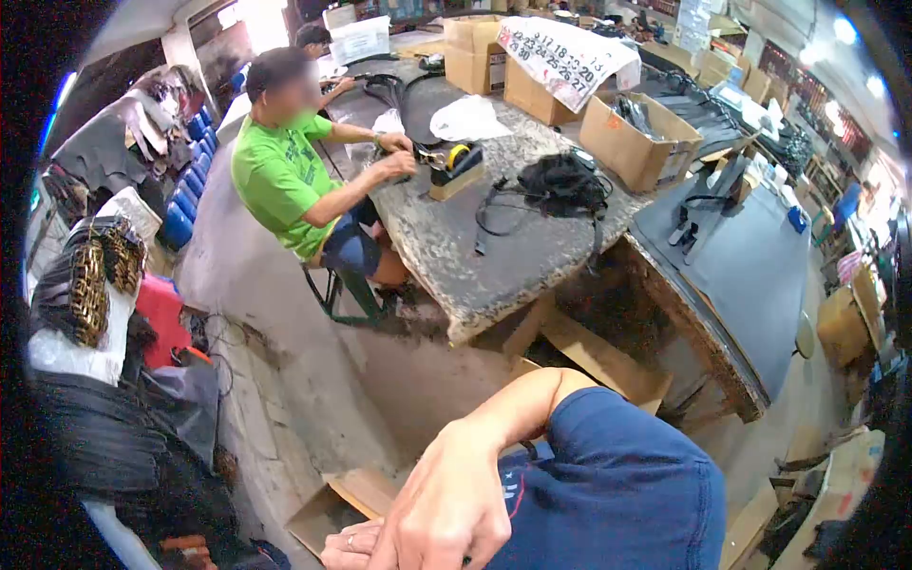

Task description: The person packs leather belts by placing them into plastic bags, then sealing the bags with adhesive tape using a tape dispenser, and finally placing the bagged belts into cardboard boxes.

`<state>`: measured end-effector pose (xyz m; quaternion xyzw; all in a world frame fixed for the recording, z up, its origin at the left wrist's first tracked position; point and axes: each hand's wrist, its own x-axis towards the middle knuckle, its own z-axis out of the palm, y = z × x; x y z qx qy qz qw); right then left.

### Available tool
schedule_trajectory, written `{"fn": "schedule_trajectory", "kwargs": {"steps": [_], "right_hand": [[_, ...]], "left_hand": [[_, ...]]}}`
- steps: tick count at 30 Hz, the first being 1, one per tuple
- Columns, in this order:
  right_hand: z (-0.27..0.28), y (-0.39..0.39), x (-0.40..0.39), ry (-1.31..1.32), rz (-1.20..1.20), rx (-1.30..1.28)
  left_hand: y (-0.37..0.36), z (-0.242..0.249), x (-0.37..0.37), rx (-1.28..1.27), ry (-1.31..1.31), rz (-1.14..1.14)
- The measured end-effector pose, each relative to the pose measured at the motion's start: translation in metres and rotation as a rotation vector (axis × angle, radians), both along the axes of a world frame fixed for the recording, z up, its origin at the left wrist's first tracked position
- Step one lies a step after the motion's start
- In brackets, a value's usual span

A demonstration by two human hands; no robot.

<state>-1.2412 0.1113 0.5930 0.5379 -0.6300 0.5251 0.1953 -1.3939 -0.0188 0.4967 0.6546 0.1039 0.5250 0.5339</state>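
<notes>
My right hand [442, 508], coming from a dark blue sleeve [627, 470], is at the bottom centre with its knuckles up and fingers curled down. What it holds, if anything, is hidden below the frame edge. Beside it are fingers with a ring [359, 541], probably of my left hand, partly covered and cut off by the edge. An open cardboard box [366, 494] lies behind the hands, low down.
A person in a green shirt [285, 180] sits handling small items at a worktable [446, 256]. It bears a black strapped bundle [560, 190], a tape dispenser [458, 171] and boxes [636, 142]. Dark material [95, 446] is piled left; a second table [741, 285] stands right.
</notes>
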Motion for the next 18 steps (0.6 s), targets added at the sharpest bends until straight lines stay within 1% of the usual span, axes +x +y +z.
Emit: {"fn": "schedule_trajectory", "kwargs": {"steps": [1, 5, 6, 10, 11, 12, 13, 15, 16, 18], "right_hand": [[0.005, 0.005, -0.020, 0.073, -0.048, 0.039], [-0.003, 0.017, -0.091, 0.180, -0.108, 0.155], [-0.008, 0.016, -0.108, 0.184, -0.075, 0.088], [-0.023, 0.041, -0.165, 0.184, -0.045, 0.117], [-0.025, 0.047, -0.178, 0.160, -0.023, 0.073], [-0.027, 0.054, -0.190, 0.134, 0.001, 0.026], [-0.029, 0.061, -0.203, 0.110, 0.025, -0.019], [-0.033, 0.081, -0.228, 0.066, 0.072, -0.108], [-0.036, 0.095, -0.239, 0.069, 0.073, -0.109], [-0.035, 0.132, -0.257, -0.190, 0.165, -0.083]], "left_hand": [[0.010, 0.003, -0.021, 0.017, -0.005, -0.008], [0.047, 0.011, -0.098, 0.068, -0.012, -0.035], [0.054, 0.011, -0.114, 0.077, -0.017, -0.037], [0.078, 0.009, -0.172, 0.114, -0.021, 0.005], [0.083, 0.010, -0.185, 0.115, -0.025, 0.030], [0.091, 0.020, -0.198, -0.020, -0.017, 0.112], [0.097, 0.015, -0.213, -0.019, -0.021, 0.118], [0.110, 0.004, -0.244, -0.047, -0.049, 0.245], [0.119, 0.004, -0.261, -0.081, 0.002, 0.234], [0.142, 0.000, -0.286, -0.105, 0.025, 0.237]]}}
